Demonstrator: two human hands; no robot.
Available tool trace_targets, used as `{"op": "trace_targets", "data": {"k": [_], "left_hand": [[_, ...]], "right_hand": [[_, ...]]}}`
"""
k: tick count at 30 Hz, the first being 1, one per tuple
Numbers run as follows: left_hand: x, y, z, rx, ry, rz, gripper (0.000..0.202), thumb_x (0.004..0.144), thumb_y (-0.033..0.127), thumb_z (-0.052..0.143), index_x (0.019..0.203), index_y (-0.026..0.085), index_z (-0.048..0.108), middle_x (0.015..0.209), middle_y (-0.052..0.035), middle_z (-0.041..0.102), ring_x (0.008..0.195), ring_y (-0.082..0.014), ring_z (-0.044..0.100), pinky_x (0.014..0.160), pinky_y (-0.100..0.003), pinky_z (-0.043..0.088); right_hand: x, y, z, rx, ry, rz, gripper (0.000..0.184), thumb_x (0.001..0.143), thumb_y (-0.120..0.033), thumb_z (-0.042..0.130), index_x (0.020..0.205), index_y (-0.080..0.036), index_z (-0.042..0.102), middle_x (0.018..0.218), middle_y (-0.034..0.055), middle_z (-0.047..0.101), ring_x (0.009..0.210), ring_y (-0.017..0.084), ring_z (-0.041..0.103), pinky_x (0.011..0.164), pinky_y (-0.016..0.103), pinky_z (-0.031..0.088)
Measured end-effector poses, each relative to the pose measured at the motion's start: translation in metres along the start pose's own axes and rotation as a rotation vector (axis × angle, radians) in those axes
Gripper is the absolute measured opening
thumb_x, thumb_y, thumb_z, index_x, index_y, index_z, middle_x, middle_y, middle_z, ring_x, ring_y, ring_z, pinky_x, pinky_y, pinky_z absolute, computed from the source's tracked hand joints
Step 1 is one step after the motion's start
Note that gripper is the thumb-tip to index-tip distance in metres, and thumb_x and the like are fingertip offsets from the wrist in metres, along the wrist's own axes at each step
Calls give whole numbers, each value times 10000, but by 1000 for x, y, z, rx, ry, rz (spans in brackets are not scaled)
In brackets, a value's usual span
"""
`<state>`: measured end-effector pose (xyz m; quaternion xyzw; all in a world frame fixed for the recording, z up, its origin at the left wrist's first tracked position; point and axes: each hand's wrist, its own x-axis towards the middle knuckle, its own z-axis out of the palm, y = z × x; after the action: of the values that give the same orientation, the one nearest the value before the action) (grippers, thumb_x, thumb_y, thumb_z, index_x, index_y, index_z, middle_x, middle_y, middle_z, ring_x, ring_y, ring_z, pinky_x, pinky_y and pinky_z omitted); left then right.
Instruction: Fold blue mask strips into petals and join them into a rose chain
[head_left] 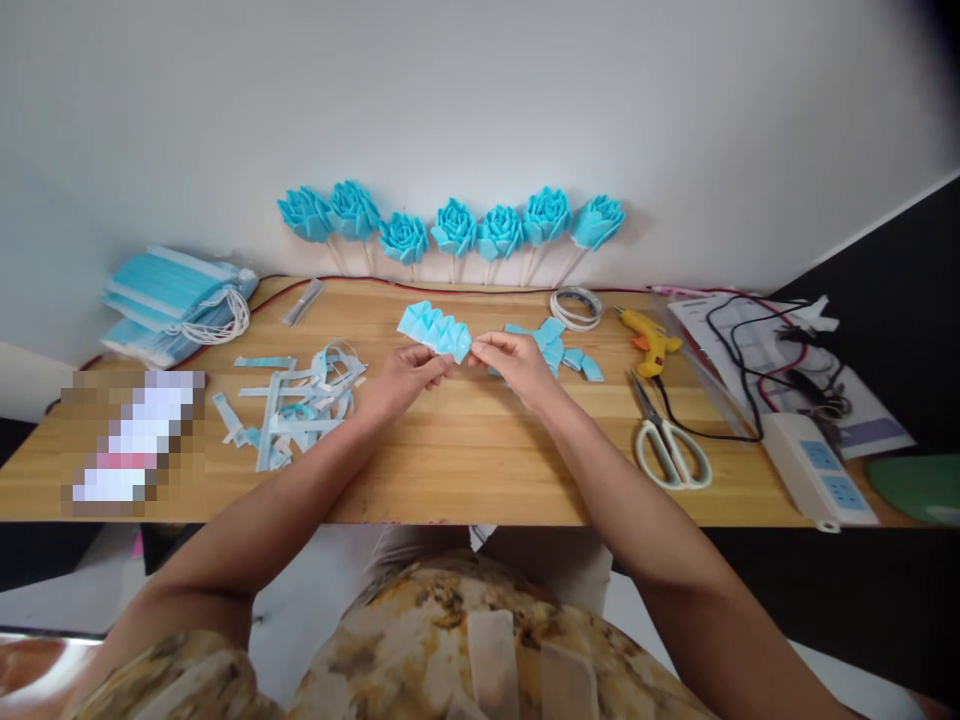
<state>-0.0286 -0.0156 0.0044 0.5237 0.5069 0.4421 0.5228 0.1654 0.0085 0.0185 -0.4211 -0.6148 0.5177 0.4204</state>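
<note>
Between my hands, above the middle of the wooden table point(465, 470), is a blue strip of mask fabric point(433, 328) with a zigzag row of folded points. My left hand point(412, 378) pinches its lower edge with thumb and fingers. At the strip's right end, my right hand point(516, 362) is closed with thumb and forefinger on the fabric. Just behind my right hand lie several cut blue fabric pieces point(551, 345), partly hidden by it.
Several blue fabric flowers point(454, 228) on sticks lean along the wall. Stacked masks point(176, 295), fabric scraps point(300, 400) and a blurred phone-like object point(139, 435) lie left. On the right are a tape roll point(576, 308), yellow glue gun point(649, 340), scissors point(667, 445) and power strip point(817, 470).
</note>
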Motion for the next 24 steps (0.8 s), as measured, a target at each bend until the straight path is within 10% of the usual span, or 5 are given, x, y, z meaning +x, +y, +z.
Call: {"op": "trace_targets", "data": {"k": [7, 15, 24], "left_hand": [[-1, 2, 0, 95, -68, -2, 363, 718, 515, 754, 645, 167, 679, 640, 0, 619, 611, -109, 500, 607, -255, 388], [-12, 11, 13, 224, -206, 48, 313, 819, 424, 661, 647, 165, 615, 628, 33, 527, 612, -96, 431, 591, -254, 310], [-39, 17, 16, 182, -785, 216, 379, 900, 473, 657, 873, 107, 752, 648, 8, 569, 584, -89, 404, 552, -253, 300]], "right_hand": [[3, 6, -3, 121, 7, 28, 399, 824, -583, 692, 978, -223, 770, 957, 32, 758, 879, 167, 657, 774, 292, 520], [4, 11, -4, 150, 60, -14, 380, 710, -354, 801, 1071, -241, 771, 1001, 26, 783, 910, 178, 705, 826, 326, 574], [5, 18, 3, -93, -5, -55, 303, 818, -380, 708, 1070, -226, 779, 1011, 46, 813, 868, 199, 738, 780, 341, 594]]}}
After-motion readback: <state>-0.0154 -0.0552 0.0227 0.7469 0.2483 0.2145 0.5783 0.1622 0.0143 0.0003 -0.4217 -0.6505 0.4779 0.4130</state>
